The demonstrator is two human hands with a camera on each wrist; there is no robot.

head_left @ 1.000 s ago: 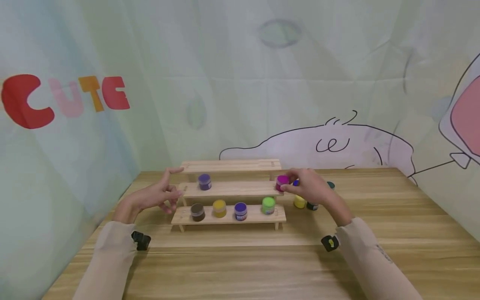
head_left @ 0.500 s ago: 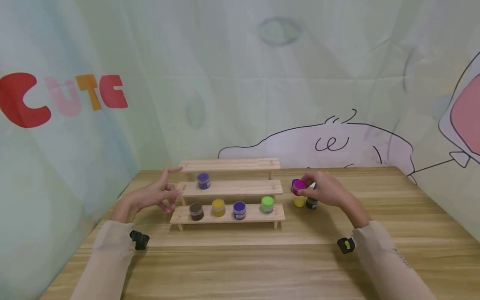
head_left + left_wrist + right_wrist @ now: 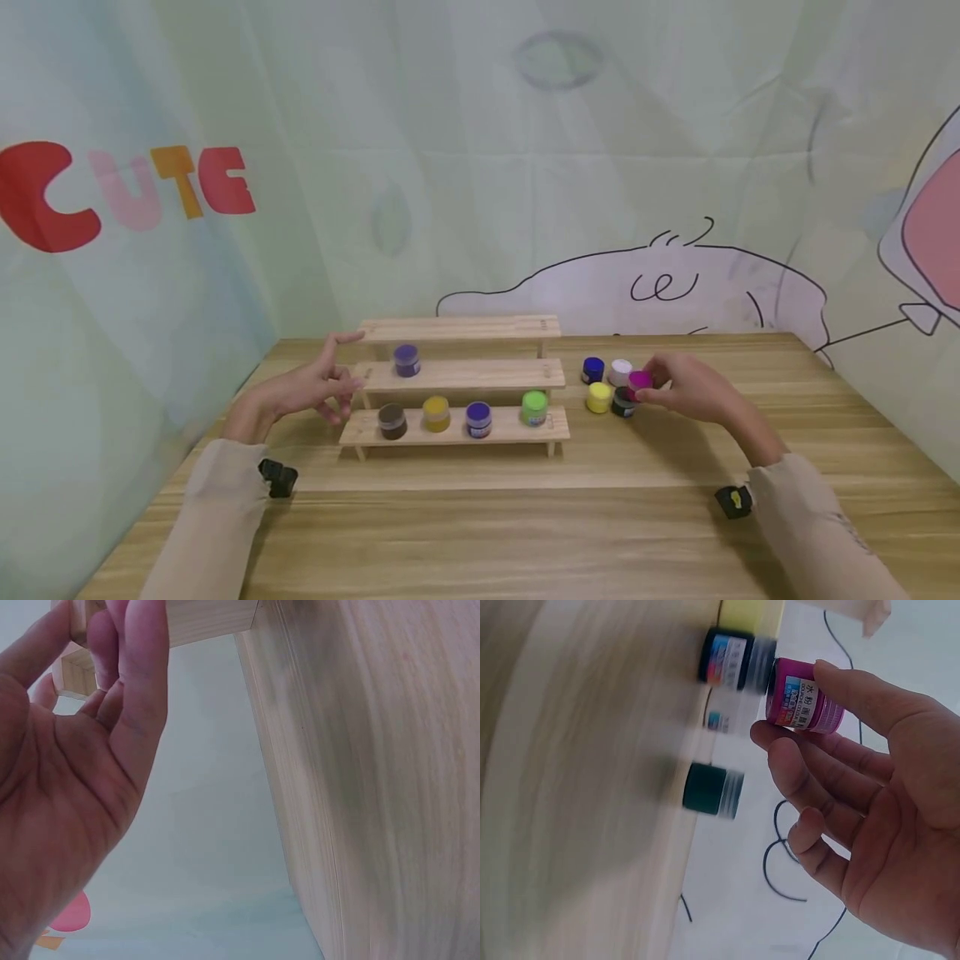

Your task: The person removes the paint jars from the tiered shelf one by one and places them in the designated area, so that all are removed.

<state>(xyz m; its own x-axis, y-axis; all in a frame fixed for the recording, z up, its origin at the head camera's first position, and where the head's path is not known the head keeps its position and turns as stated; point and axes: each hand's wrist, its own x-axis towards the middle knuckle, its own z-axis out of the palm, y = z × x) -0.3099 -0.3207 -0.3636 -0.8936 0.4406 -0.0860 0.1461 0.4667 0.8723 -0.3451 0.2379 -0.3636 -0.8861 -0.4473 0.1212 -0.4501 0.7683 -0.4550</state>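
My right hand (image 3: 693, 387) pinches a magenta paint jar (image 3: 799, 697) between thumb and fingertips, tilted just above a black paint jar (image 3: 623, 403) on the table. Close by stand a yellow jar (image 3: 598, 397), a blue jar (image 3: 593, 370) and a white jar (image 3: 620, 372); a dark green jar (image 3: 705, 787) shows in the right wrist view. At the left end of a three-tier wooden rack (image 3: 480, 375), my left hand (image 3: 303, 389) touches the tiers with its fingertips. On the bottom tier are brown (image 3: 392, 422), ochre (image 3: 437, 414), violet (image 3: 478, 420) and green (image 3: 535, 408) jars.
A purple jar (image 3: 407, 361) stands toward the left of the middle tier. Behind the wooden table (image 3: 480, 533) hangs a printed curtain (image 3: 480, 167) with a cartoon drawing and colored letters.
The right hand has carried the magenta jar rightward, from the middle tier's right end to over the black jar. The left hand keeps its place at the rack.
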